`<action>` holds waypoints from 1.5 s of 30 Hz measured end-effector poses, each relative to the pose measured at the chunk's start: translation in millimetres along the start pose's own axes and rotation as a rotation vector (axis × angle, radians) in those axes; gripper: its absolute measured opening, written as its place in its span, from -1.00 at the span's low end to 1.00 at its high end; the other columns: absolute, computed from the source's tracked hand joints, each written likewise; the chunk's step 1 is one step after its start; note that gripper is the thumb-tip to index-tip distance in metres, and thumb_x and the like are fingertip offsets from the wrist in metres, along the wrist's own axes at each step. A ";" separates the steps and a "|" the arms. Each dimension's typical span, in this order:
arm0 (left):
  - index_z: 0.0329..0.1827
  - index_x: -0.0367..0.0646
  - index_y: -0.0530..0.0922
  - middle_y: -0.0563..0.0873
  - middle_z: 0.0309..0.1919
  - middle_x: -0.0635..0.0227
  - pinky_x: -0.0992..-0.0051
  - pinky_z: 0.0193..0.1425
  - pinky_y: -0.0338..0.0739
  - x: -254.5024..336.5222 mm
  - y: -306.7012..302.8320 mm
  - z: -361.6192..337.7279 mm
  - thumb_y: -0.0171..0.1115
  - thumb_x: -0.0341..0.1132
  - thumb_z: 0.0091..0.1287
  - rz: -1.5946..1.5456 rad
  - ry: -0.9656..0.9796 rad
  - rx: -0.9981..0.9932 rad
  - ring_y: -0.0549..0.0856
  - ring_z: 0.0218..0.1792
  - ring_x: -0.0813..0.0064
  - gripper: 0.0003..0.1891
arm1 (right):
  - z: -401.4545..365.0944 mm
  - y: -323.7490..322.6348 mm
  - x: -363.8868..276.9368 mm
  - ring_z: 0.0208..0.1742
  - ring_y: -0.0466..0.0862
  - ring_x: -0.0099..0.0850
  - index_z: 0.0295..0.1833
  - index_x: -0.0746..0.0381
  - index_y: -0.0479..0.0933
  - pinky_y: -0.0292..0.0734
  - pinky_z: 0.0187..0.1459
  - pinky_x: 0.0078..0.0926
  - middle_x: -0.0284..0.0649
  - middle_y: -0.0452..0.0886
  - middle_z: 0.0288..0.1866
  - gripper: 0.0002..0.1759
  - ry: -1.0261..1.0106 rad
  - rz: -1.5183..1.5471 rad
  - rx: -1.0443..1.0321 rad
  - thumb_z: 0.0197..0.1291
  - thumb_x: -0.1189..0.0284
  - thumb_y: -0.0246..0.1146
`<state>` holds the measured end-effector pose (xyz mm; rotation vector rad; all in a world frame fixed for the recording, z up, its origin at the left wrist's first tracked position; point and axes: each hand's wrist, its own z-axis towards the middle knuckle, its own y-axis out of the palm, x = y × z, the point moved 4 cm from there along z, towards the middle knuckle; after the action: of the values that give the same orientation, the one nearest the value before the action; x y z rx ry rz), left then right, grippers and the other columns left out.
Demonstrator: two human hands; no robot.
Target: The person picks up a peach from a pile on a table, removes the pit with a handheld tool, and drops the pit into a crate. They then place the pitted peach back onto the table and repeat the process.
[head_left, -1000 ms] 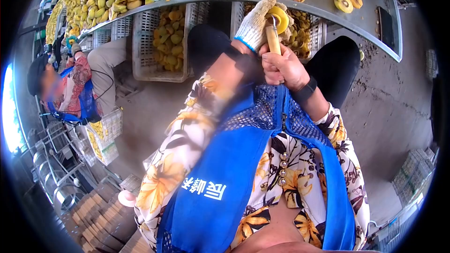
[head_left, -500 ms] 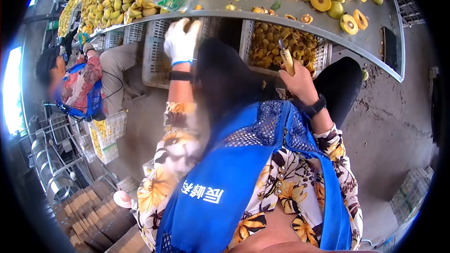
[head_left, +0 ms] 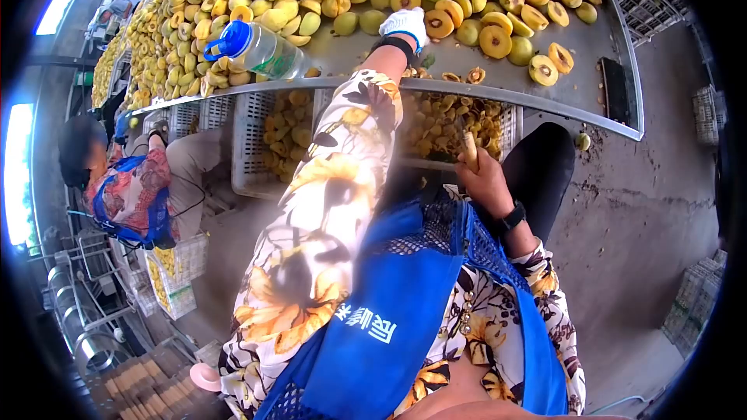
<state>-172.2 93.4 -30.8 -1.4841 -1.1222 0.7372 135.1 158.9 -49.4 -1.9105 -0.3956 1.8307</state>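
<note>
My left hand (head_left: 406,25), in a white glove, reaches over the metal table to the near side of a pile of halved yellow stone fruit, which look like peaches (head_left: 496,41). Its fingers point away and are too small and blurred to show whether a fruit is in them. My bare right hand (head_left: 487,184) is closed round the light wooden handle of a tool (head_left: 470,151), held upright above my lap. The tool's tip blurs against the crate of dark fruit pieces (head_left: 507,128) behind it. Cut faces show brown hollows.
A clear bottle with a blue lid (head_left: 263,53) lies on the metal table (head_left: 358,50). Below the table's edge stands another crate (head_left: 247,136) holding fruit. At left sits a co-worker (head_left: 132,187), beside crates (head_left: 175,272). A dark rectangular thing (head_left: 614,89) is at the table's right end.
My left hand has moved from above the left crate, up and right over the table to the fruit. Fruit now shows in the left crate. My right hand still holds the tool, slightly lower.
</note>
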 end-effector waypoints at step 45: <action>-0.07 -0.20 0.51 0.66 -0.34 0.29 0.44 -0.11 0.53 -98.8 23.2 -197.3 0.07 0.11 0.29 -1.809 -0.420 0.187 0.63 -0.29 0.39 -0.51 | 24.7 18.3 -61.1 -0.83 0.14 -0.71 -0.11 0.25 0.36 0.07 -0.80 -0.73 -0.49 0.20 -0.68 -0.78 0.388 1.463 -0.806 0.33 0.30 0.04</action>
<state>-25.1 -72.5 -21.0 0.2285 -2.0064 -0.2033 104.3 115.5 -6.5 -3.5990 0.7598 2.0082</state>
